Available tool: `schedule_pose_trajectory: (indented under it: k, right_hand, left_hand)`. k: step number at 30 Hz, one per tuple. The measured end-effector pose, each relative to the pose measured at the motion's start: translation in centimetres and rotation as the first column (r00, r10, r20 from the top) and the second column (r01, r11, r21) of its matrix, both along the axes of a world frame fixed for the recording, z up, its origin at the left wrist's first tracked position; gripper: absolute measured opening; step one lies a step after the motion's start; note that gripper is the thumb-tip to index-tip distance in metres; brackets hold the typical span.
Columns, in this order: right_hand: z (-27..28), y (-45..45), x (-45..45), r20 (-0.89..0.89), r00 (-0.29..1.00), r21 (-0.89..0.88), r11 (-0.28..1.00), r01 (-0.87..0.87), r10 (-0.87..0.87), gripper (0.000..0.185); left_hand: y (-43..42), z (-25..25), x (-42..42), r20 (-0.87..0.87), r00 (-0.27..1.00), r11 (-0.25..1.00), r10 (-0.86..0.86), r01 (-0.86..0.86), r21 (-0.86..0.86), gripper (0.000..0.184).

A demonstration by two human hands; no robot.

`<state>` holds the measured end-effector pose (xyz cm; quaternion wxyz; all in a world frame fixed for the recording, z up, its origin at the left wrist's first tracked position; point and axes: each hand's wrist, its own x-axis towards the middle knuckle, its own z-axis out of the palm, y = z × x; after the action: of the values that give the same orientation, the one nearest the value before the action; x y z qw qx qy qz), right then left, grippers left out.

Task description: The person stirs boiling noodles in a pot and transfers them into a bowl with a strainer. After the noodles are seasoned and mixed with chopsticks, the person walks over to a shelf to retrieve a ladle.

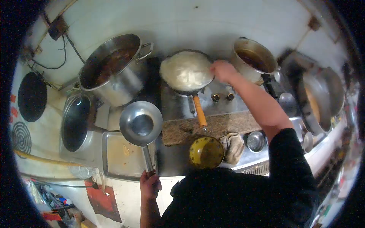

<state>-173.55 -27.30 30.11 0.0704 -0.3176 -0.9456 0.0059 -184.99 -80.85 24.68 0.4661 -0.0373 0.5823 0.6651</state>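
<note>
My left hand (150,185) is wrapped round the handle of an empty-looking metal pan (141,123), held over the edge of a metal tray (110,173). Farther forward, my right hand (223,71) reaches to the right edge of a round, pale, shiny lid or sheet (185,71). Its fingers are closed at that edge. Under the pale round thing is a dark pan with a wooden handle (199,110) pointing towards me, on the stove. What lies beneath the cover is hidden.
A large steel pot (127,85) with dark contents stands at the left back, a smaller pot (249,72) of brown liquid at the right back. Near my body are a yellow bowl (206,152), a cloth (232,148) and a small metal bowl (255,141). Large pans lean at the right.
</note>
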Motion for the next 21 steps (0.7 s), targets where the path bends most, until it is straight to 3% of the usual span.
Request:
schedule_pose_trajectory:
  k: [1, 3, 4, 6, 8, 12, 14, 15, 16, 17, 18, 19, 21]
  right_hand:
    - [0.1, -0.2, 0.0, -0.002, 1.000, -0.002, 1.000, 0.000, 0.000, 0.023]
    - [1.2, -1.0, -0.1, 0.137, 0.967, -0.001, 0.976, 0.219, -0.216, 0.020]
    - [0.5, -0.6, 0.2, 0.136, 0.966, -0.004, 0.975, 0.221, -0.219, 0.020]
    - [-0.7, -0.2, 0.8, 0.143, 0.989, 0.009, 0.999, 0.041, -0.042, 0.019]
    - [-0.4, -0.9, 1.9, 0.082, 0.994, 0.017, 0.997, 0.069, -0.071, 0.018]
    - [1.8, -4.9, 4.3, -0.007, 0.992, -0.030, 0.992, 0.124, -0.125, 0.019]
    - [2.7, -8.0, 4.9, -0.096, 0.985, -0.018, 0.990, 0.140, -0.141, 0.029]
    - [2.7, -9.6, 5.5, -0.345, 0.939, -0.063, 0.998, -0.002, -0.019, 0.040]
    - [3.3, -12.1, 5.4, -0.468, 0.876, -0.245, 0.969, -0.004, -0.115, 0.046]
    - [0.7, -13.1, 5.6, -0.659, 0.749, -0.067, 0.987, -0.143, 0.064, 0.044]
    - [5.0, -16.8, 6.0, -0.508, 0.851, -0.502, 0.848, -0.169, -0.132, 0.041]
    - [3.1, -18.5, 5.9, -0.654, 0.757, -0.310, 0.909, -0.280, 0.010, 0.036]
    - [4.1, -22.1, 7.1, -0.688, 0.717, -0.546, 0.728, -0.414, -0.109, 0.031]
  left_hand:
    - [0.2, 0.3, 0.1, -0.008, 1.000, 1.000, 0.006, -0.006, -0.011, 0.017]
    - [0.5, 0.6, 0.2, -0.018, 1.000, 1.000, 0.008, -0.008, -0.024, 0.018]
    - [0.5, 0.6, 0.3, -0.021, 1.000, 1.000, 0.002, -0.002, -0.018, 0.018]
    - [0.7, 0.6, 0.3, -0.028, 1.000, 1.000, -0.006, 0.005, -0.018, 0.018]
    - [0.6, 0.3, 0.0, -0.054, 0.990, 0.990, -0.127, 0.123, -0.071, 0.029]
    - [2.4, 1.8, 0.4, -0.071, 0.983, 0.985, -0.172, 0.169, -0.046, 0.030]
    - [4.4, 2.9, 0.9, -0.049, 0.990, 0.986, -0.133, 0.137, 0.099, 0.016]
    - [5.6, 3.5, 1.3, -0.051, 0.987, 0.983, -0.152, 0.157, 0.095, 0.016]
    - [7.0, 4.0, 1.6, -0.074, 0.983, 0.982, -0.167, 0.173, 0.077, 0.015]
    - [8.4, 4.6, 2.0, -0.099, 0.978, 0.980, -0.184, 0.191, 0.061, 0.015]
    - [9.8, 5.4, 2.6, -0.106, 0.972, 0.974, -0.210, 0.217, 0.060, 0.015]
    - [11.2, 6.2, 3.2, -0.115, 0.972, 0.976, -0.206, 0.213, 0.052, 0.016]
    - [13.7, 6.6, 4.4, -0.133, 0.967, 0.973, -0.217, 0.225, 0.044, 0.019]
